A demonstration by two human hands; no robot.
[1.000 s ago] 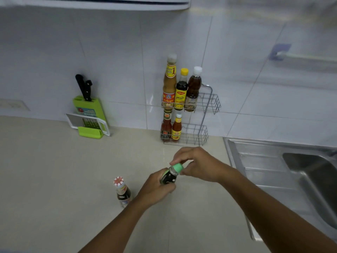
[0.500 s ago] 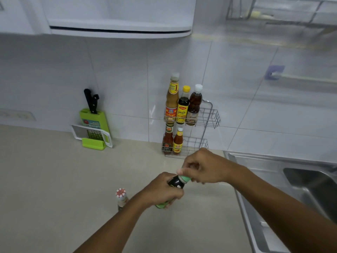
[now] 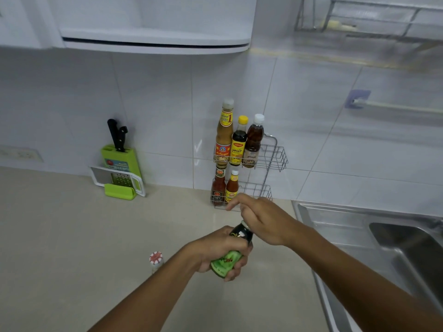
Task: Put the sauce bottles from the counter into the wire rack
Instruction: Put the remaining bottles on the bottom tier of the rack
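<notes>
My left hand [image 3: 215,250] grips the body of a dark sauce bottle with a green label [image 3: 230,258], held above the counter and tilted away from me. My right hand [image 3: 261,219] is closed over its neck and hides the cap. A small bottle with a red-and-white cap [image 3: 156,258] stands on the counter just left of my left forearm. The two-tier wire rack [image 3: 275,156] hangs on the tiled wall beyond my hands. Its upper tier holds three tall bottles [image 3: 237,140], its lower tier two small red ones [image 3: 224,188], and the right side of each tier is bare.
A green knife block [image 3: 119,161] with black-handled knives and a grater stands against the wall at left. A steel sink [image 3: 383,240] begins right of my hands. A white cabinet [image 3: 155,41] overhangs the counter, and a towel bar [image 3: 395,107] is on the right wall.
The bottle has risen and tipped further away from me, so its green label now shows below my left hand. My right hand has closed over the green cap. The view has tilted up.
</notes>
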